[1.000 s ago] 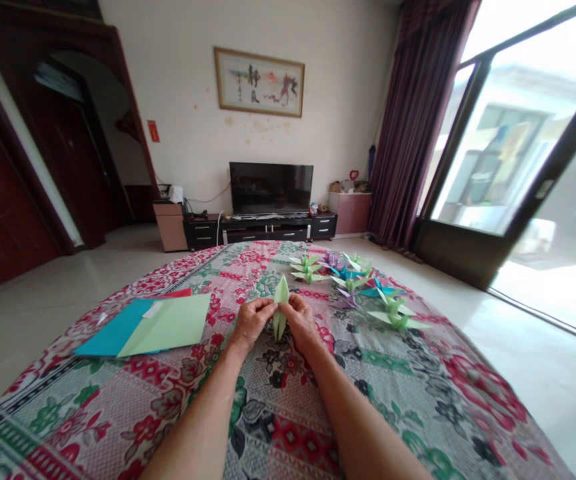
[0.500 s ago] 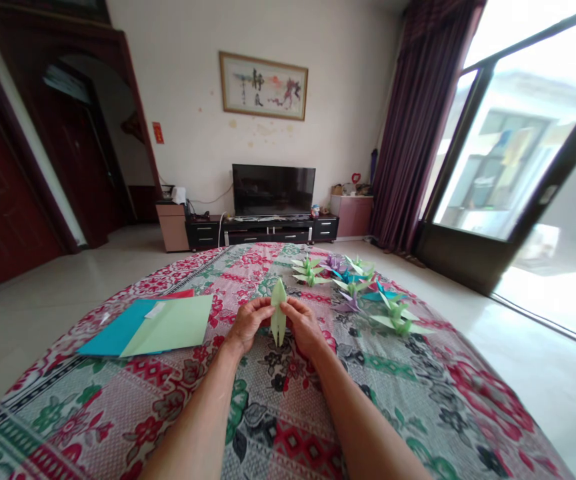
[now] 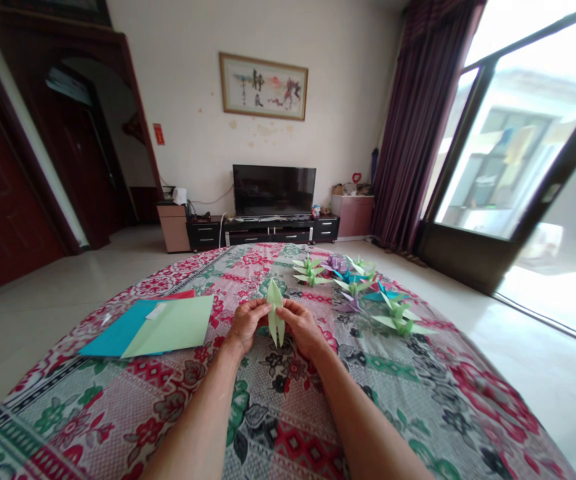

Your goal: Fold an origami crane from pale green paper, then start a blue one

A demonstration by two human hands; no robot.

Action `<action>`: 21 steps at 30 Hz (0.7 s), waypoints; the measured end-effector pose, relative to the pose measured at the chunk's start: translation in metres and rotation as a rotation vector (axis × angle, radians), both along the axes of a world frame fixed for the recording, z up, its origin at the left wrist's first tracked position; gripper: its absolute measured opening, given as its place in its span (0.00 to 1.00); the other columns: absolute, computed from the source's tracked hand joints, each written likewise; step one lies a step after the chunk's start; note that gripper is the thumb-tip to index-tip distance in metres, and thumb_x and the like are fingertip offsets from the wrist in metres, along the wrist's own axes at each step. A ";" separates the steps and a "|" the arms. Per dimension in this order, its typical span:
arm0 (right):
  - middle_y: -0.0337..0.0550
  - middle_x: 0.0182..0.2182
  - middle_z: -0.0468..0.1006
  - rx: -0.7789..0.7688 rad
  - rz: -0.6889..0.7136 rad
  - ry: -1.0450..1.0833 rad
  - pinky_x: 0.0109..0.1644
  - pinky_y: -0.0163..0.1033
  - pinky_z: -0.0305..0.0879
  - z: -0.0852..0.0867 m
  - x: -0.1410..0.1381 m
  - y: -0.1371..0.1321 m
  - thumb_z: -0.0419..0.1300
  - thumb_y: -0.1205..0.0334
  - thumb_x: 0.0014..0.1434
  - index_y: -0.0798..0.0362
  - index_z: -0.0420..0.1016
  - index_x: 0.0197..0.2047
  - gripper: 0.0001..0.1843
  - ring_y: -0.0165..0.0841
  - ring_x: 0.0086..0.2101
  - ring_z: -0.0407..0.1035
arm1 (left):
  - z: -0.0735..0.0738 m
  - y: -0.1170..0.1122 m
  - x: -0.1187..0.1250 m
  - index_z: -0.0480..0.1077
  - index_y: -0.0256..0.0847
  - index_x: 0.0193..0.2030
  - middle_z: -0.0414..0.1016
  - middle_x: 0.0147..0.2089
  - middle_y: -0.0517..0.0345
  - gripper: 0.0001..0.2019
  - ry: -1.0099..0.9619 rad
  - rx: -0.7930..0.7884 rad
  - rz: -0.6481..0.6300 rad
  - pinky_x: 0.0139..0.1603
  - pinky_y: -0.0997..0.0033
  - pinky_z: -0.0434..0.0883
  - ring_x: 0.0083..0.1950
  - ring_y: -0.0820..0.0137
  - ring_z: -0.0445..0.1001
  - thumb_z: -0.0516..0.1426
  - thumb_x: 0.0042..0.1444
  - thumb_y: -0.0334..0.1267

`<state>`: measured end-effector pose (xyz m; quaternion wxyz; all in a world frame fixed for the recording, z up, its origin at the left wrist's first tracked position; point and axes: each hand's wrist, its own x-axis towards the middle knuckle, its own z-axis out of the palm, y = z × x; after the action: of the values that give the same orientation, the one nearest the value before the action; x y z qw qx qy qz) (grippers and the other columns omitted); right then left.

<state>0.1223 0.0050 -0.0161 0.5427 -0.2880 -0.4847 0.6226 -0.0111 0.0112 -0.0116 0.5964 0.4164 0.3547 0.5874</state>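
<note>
Both hands (image 3: 246, 325) pinch a folded green paper (image 3: 273, 323). Beyond them, rightward, stand paper cranes (image 3: 402, 326); leftward, coloured sheets (image 3: 174, 327).

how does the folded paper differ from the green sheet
The folded paper is narrow and pointed; the green sheet is broad and flat. The folded paper is pinched between the left hand and right hand; the green sheet lies on blue paper. Both are light green.
</note>
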 end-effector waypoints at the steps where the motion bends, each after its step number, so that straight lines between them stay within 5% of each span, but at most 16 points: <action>1: 0.36 0.25 0.76 0.001 -0.004 0.002 0.29 0.34 0.64 -0.001 0.000 0.000 0.66 0.54 0.44 0.52 0.75 0.36 0.16 0.28 0.22 0.67 | 0.000 0.000 0.000 0.75 0.36 0.34 0.76 0.25 0.59 0.15 0.003 0.000 -0.003 0.30 0.71 0.69 0.25 0.70 0.73 0.65 0.36 0.39; 21: 0.34 0.24 0.74 -0.030 0.090 0.021 0.27 0.32 0.62 -0.001 -0.006 -0.001 0.69 0.57 0.40 0.54 0.72 0.34 0.18 0.25 0.21 0.65 | -0.002 0.002 0.003 0.71 0.37 0.24 0.70 0.18 0.64 0.12 -0.003 -0.021 0.068 0.22 0.74 0.64 0.19 0.75 0.66 0.65 0.36 0.43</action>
<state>0.1168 0.0038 -0.0170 0.5147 -0.2674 -0.4822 0.6566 -0.0083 0.0128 -0.0131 0.5809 0.3972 0.3738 0.6041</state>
